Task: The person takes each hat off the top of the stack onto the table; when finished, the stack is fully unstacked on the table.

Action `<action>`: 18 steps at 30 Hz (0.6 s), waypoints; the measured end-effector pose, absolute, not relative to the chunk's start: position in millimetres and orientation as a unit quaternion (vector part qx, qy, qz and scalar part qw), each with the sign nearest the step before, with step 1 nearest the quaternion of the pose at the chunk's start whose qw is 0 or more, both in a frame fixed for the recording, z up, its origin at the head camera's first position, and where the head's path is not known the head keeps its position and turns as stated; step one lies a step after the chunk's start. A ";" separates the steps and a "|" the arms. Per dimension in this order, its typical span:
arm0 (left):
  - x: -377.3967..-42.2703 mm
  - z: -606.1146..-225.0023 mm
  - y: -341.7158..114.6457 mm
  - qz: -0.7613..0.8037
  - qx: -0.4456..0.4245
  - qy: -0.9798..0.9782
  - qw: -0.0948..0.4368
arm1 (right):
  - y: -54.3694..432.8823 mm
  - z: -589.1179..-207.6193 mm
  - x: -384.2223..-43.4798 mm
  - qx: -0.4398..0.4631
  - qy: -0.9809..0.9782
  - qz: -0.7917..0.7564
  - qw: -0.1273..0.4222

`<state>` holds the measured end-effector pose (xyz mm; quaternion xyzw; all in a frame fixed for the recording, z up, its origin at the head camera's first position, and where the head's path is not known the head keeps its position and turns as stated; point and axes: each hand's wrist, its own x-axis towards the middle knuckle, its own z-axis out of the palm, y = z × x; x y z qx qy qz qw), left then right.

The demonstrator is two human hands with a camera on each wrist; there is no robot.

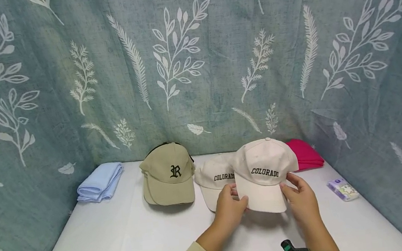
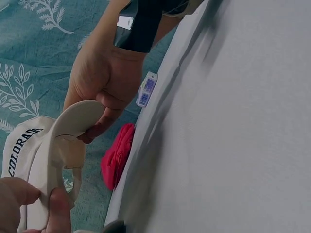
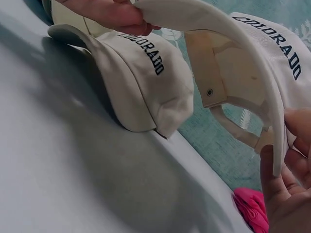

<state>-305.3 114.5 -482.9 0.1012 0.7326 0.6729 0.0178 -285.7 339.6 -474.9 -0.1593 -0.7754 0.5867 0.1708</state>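
Observation:
Both hands hold a cream baseball cap with "COLORADO" across its front, its brim toward the wearer of the camera. My left hand pinches the brim's left edge between thumb and fingers. At the opposite edge, my right hand grips the brim with its thumb in front. Underneath, the right wrist view shows the cap's hollow inside and back strap; the cap hangs above the table. A second cream COLORADO cap sits just left of it, partly covered by the held cap and left hand.
Olive caps, the front one bearing a black letter R, are stacked left of the cream caps. Folded light-blue cloth lies at the back left. Red folded cloth and a small purple-white packet lie right on the white table.

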 end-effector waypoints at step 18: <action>-303.8 -495.6 133.8 0.625 0.130 0.769 0.026 | 352.1 -487.4 -288.2 -0.191 -0.740 0.613 0.199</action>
